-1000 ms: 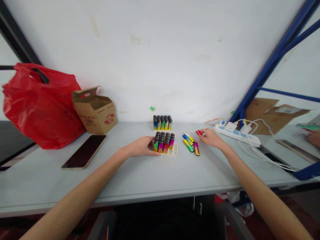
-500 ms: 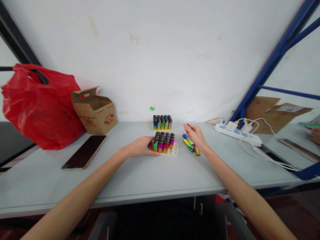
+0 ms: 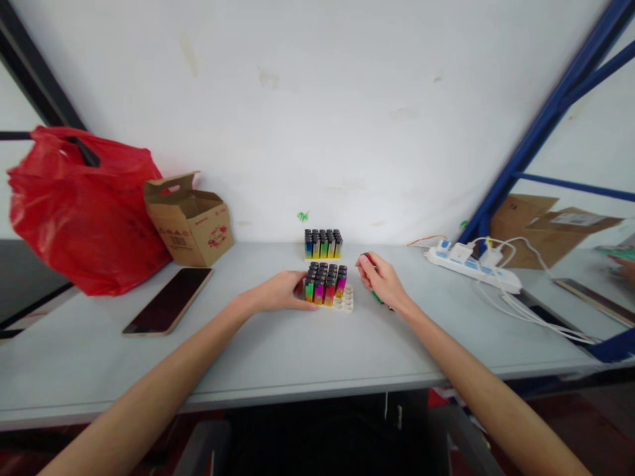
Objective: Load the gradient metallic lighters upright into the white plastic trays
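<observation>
Colourful lighters [image 3: 319,291] with black tops stand upright in rows in a white tray [image 3: 348,301], whose right end shows bare holes. Around the left end of this tray curls my left hand [image 3: 282,291], thumb at the near side and fingers behind. To the right of the tray, my right hand [image 3: 381,277] is closed in a pinch on a lighter [image 3: 366,255]; only its dark top end shows. Below that hand, loose lighters [image 3: 378,297] lie on the table, mostly covered by it. A second full block of upright lighters [image 3: 323,244] stands behind, near the wall.
On the left are a phone [image 3: 169,301], an open cardboard box [image 3: 191,221] and a red plastic bag [image 3: 89,211]. To the right lies a white power strip [image 3: 471,266] with plugs and cables, beside a blue metal frame [image 3: 526,142]. Another person's hand [image 3: 626,268] shows at the far right.
My right hand has moved slightly left and down toward the tray, covering more of the loose lighters. The left hand keeps its place on the tray.
</observation>
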Demonstrator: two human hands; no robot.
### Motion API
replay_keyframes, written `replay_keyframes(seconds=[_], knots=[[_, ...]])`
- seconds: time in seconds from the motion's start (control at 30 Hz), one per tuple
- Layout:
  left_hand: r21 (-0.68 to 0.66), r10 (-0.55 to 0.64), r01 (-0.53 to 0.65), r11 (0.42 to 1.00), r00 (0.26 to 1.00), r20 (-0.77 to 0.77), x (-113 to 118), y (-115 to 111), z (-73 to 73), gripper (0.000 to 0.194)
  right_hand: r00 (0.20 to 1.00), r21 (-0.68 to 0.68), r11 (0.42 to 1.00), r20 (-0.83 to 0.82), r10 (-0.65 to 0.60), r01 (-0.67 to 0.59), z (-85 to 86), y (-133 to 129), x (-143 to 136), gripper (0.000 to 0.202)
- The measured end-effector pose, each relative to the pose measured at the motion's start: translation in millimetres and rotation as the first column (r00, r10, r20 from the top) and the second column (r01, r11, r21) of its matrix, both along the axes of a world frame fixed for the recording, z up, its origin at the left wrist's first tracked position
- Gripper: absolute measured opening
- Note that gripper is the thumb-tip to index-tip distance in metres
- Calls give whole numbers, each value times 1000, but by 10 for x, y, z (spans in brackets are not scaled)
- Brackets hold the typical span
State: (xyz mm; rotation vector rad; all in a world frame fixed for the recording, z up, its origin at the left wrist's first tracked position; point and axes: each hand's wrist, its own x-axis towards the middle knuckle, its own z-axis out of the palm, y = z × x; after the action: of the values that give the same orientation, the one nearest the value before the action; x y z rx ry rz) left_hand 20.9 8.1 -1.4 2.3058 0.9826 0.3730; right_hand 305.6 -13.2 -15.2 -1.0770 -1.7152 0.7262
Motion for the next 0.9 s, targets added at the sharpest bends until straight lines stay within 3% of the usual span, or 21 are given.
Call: replay_keyframes(seconds=[0.07,0.2,0.3,0.47,0.9], knots=[[4,-3,3,1000,1000,1,1,-2,0,61,999,58,998,36,25,-27,53,-39,1,44],[1,-15,15,1000,1000,21,6,-9,7,61,940,285,958,330,-83,-16,140,-87,51,48],[18,-10,9,1000,1000,12,9,-16,23,59,896,217,973,444,-26,-79,162,-116,89,51],[-2,-20,20,1000,1000,19,11,-35,53,57,907,128,983,416,65,-129,142,-144,76,48],[23,5,-5,1000,1000,7,10,-39,42,60,798,175,954,596,94,-242,3,-105,-14,37]])
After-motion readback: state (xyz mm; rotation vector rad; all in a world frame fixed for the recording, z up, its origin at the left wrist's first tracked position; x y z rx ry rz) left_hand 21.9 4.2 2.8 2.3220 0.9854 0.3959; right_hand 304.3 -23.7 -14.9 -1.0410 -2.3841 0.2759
